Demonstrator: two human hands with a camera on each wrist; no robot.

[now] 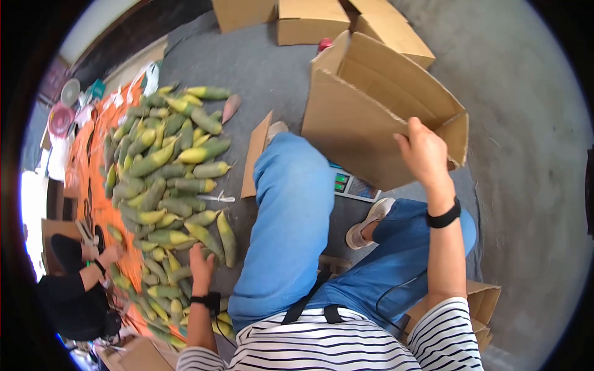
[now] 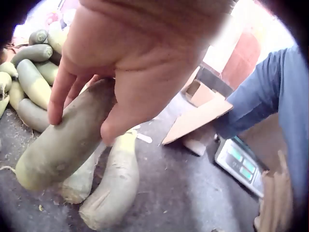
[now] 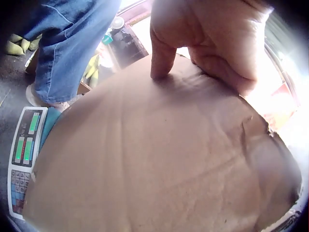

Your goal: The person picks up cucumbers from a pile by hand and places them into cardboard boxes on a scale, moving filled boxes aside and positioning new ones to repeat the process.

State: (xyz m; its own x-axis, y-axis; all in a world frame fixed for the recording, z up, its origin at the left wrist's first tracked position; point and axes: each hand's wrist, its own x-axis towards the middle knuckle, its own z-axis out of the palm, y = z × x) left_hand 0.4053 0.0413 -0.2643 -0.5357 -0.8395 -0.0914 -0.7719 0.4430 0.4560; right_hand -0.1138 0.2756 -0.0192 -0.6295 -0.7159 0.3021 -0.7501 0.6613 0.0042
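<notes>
My left hand (image 1: 201,267) is low at the near right edge of a heap of green radishes (image 1: 167,164). In the left wrist view, its fingers and thumb grip a thick green radish (image 2: 63,140) from above. Two more radishes lie on the floor just beyond it, one of them a pale green radish (image 2: 115,186). My right hand (image 1: 426,151) grips the top edge of a tall open cardboard box (image 1: 359,133), thumb on the outer wall and fingers over the rim. The box stands tilted on a digital scale (image 1: 356,188), which is mostly hidden beneath it.
Several cardboard boxes (image 1: 312,25) stand at the back. A cardboard flap (image 1: 255,154) rises beside my left leg. One reddish radish (image 1: 231,107) lies at the heap's far edge. Another person (image 1: 77,290) in black reaches toward the heap from the left, over an orange sheet (image 1: 79,162).
</notes>
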